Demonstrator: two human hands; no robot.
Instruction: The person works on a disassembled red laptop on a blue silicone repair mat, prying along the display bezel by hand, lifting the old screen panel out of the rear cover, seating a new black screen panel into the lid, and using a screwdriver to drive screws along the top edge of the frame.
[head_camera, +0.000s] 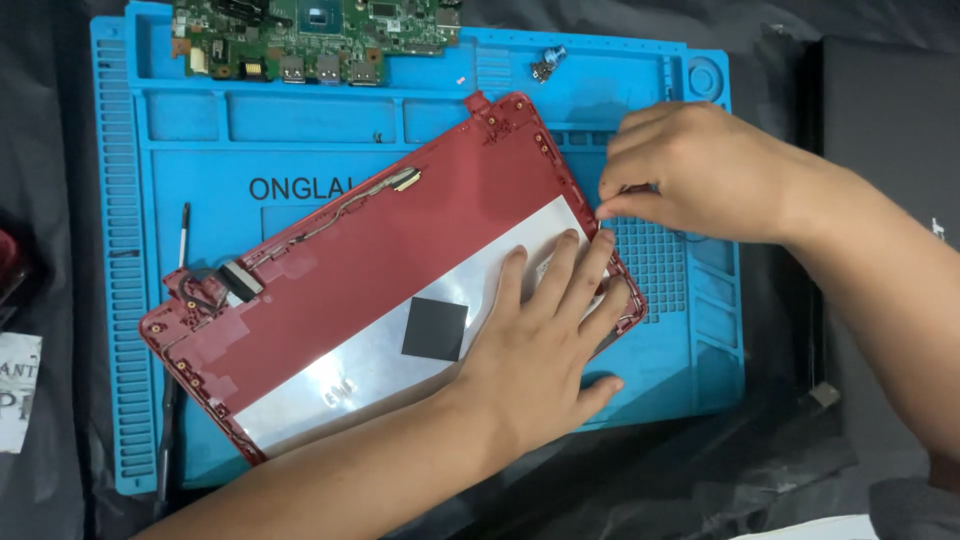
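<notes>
A red laptop lid shell (380, 250) lies inside-up and tilted on a blue silicone work mat (200, 150). A silver foil sheet and a small black square pad (435, 328) are stuck inside it, and thin cables run along its upper left edge. My left hand (545, 345) lies flat, fingers spread, on the shell's right end, pressing it down. My right hand (690, 170) has its fingertips pinched at the shell's right edge, next to the left hand's fingertips. What the fingers pinch is too small to make out.
A green circuit board (320, 35) rests at the mat's top edge. A small metal part (548, 62) lies in a top compartment. A thin tool (183, 235) lies on the mat's left side. A black cloth covers the table around the mat, with a dark flat object (890, 130) at right.
</notes>
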